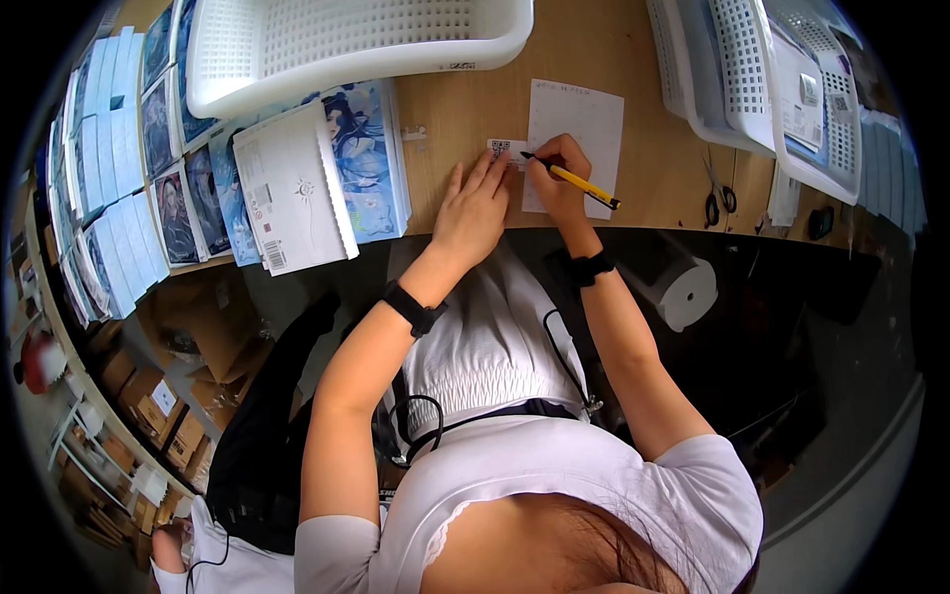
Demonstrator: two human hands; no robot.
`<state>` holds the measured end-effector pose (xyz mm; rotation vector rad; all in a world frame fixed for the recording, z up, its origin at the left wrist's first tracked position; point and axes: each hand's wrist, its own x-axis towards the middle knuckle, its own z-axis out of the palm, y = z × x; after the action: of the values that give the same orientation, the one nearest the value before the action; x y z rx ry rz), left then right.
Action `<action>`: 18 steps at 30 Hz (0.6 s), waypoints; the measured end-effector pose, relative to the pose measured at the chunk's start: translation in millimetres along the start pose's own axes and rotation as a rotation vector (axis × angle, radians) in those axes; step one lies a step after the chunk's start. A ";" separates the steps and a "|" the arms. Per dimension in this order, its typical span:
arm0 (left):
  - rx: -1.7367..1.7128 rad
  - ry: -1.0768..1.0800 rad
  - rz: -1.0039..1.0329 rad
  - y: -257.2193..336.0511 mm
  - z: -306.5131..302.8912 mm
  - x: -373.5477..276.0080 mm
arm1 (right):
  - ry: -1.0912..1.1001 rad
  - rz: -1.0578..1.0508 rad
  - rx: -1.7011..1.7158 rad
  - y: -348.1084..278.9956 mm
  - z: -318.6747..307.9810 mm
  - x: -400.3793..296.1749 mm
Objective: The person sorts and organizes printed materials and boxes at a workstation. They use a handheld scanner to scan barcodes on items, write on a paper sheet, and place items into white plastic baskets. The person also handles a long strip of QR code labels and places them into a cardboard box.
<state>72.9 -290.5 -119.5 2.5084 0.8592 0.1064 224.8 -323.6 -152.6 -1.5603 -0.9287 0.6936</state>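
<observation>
My right hand [564, 178] grips a yellow marker pen [575, 180] with a black tip, which points down and left over a small white label [517, 153] bearing a printed code. My left hand [477, 204] lies flat on the wooden table, its fingertips at the label's lower edge; nothing is held in it. A white sheet of paper [586, 122] with faint handwriting along its top lies partly beneath my right hand. Whether the pen tip touches the label I cannot tell.
A white perforated plastic basket [356, 63] stands at the back. To the left are a white packet [293, 189] and stacked illustrated books [119, 156]. Scissors [717, 197] lie right of the paper, near more baskets [787, 141]. Another person [252, 460] is at lower left.
</observation>
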 end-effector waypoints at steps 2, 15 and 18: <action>-0.015 -0.021 0.001 -4.0 2.4 3.0 | -0.017 0.039 0.059 6.3 0.1 2.6; 0.022 -0.073 0.009 -1.9 -8.8 6.3 | 0.006 -0.003 -0.009 0.0 1.9 7.2; 0.015 -0.058 0.018 -2.4 -9.2 6.9 | -0.008 -0.146 -0.156 -5.4 0.1 9.7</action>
<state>75.0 -280.9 -113.0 2.5205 0.8165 0.0335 228.6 -315.0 -146.7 -1.6081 -1.1121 0.5345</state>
